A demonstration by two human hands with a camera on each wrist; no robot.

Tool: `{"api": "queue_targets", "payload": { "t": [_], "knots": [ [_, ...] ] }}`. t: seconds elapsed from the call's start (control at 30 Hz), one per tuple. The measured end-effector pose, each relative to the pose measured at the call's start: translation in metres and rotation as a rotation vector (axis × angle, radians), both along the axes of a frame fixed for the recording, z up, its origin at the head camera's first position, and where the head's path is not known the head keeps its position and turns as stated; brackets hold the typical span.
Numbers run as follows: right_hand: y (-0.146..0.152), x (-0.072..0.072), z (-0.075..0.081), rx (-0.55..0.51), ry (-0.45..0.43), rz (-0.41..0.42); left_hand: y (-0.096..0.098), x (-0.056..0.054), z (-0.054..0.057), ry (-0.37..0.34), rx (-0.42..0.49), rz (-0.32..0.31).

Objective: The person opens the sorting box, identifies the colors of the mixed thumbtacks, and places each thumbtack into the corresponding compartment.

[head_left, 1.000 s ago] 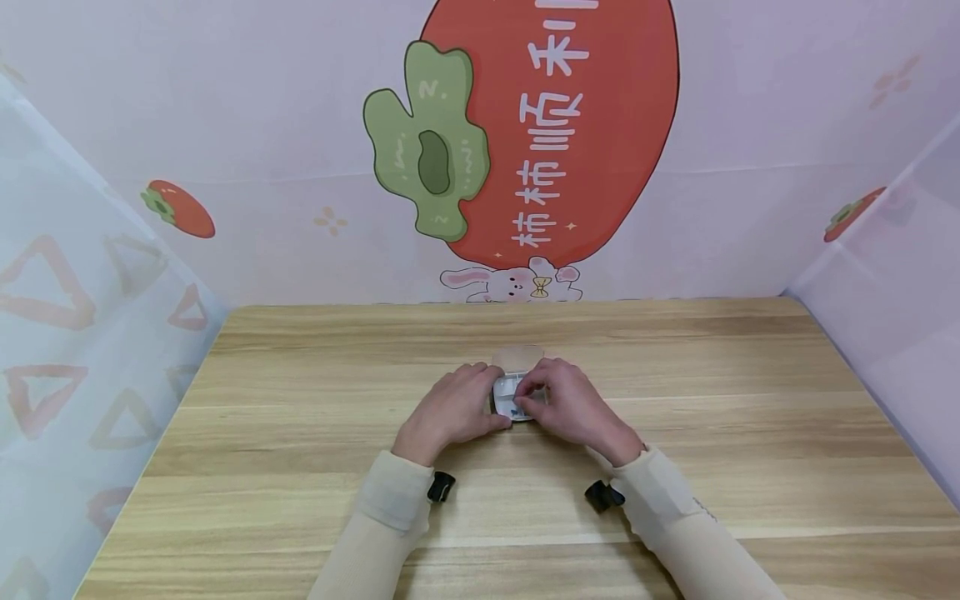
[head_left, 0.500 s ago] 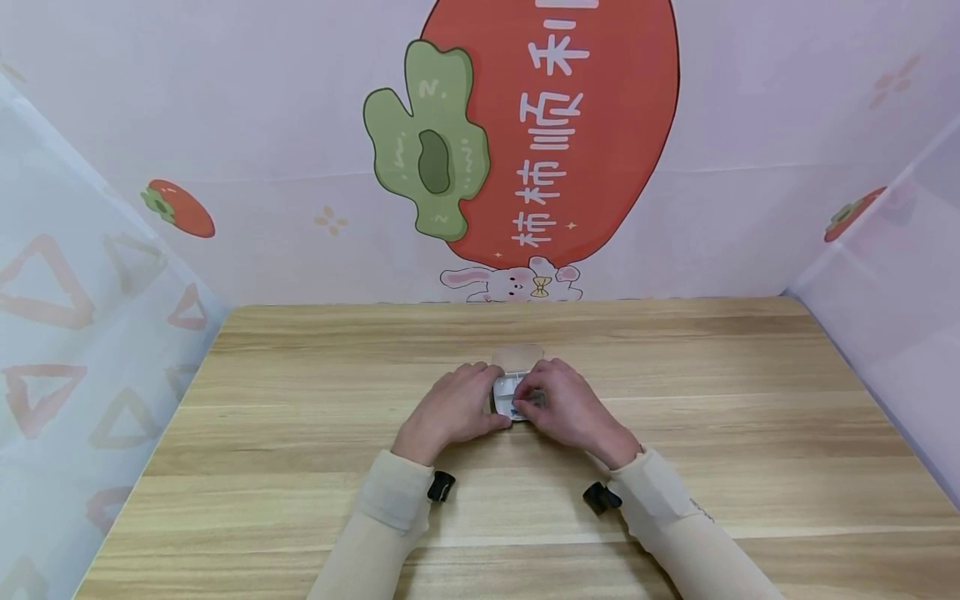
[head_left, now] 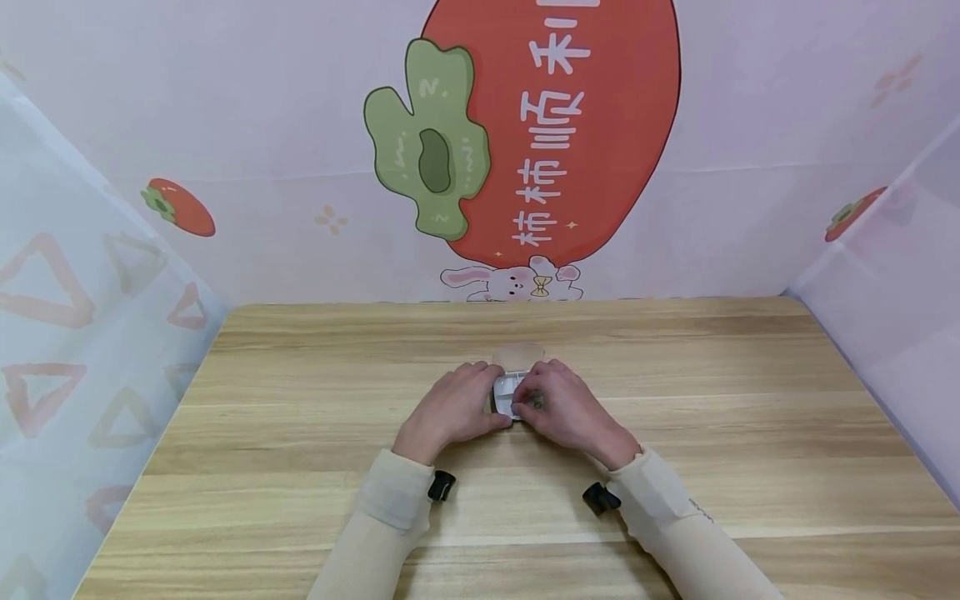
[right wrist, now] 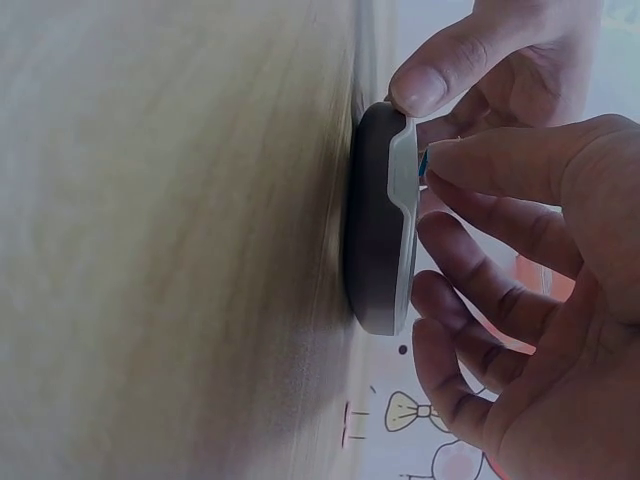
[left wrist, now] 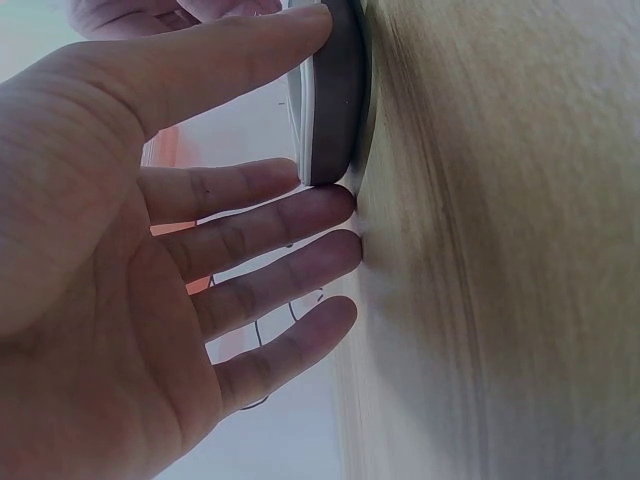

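Note:
A small pill box (head_left: 504, 406) with a white, divided inside and a dark grey base (right wrist: 376, 225) lies on the table, its clear lid (head_left: 517, 357) tipped back on the far side. My left hand (head_left: 459, 410) holds it from the left, thumb on the near rim and index fingertip at the far end; the other fingers extend past it in the left wrist view. Over the near compartment, the thumb and index finger of my right hand (head_left: 564, 406) pinch a small blue piece (right wrist: 424, 162), mostly covered by the fingertips. The right hand's other fingers curve loosely beside the box.
The wood-grain table (head_left: 300, 500) runs to a printed backdrop (head_left: 300, 125) behind, with fabric sides to left and right. A black wrist-worn device (head_left: 441, 486) sits at the left cuff and another black device (head_left: 602, 497) at the right cuff.
Blue bits that showed on the floor of the near compartment are now at my right fingertips, which have shifted very slightly. My left hand and the pill box have stayed put.

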State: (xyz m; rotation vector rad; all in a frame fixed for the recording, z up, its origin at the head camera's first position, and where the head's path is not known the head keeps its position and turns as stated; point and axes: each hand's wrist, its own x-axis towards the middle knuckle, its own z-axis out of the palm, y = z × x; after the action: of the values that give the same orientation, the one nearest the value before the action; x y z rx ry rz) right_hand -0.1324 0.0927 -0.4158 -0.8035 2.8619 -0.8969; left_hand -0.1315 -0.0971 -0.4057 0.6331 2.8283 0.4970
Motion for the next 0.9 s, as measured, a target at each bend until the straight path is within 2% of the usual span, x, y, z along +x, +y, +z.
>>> {"api": "queue_targets", "payload": {
  "t": [0.5, 0.9],
  "knots": [
    [-0.0004, 0.0007, 0.0013, 0.025, -0.005, -0.006, -0.0002, -0.0003, 0.0006, 0.001, 0.005, 0.001],
    [-0.0017, 0.0007, 0.0003, 0.061, 0.048, 0.000, -0.0001, 0.0000, 0.0010, -0.004, 0.009, 0.007]
  ]
}}
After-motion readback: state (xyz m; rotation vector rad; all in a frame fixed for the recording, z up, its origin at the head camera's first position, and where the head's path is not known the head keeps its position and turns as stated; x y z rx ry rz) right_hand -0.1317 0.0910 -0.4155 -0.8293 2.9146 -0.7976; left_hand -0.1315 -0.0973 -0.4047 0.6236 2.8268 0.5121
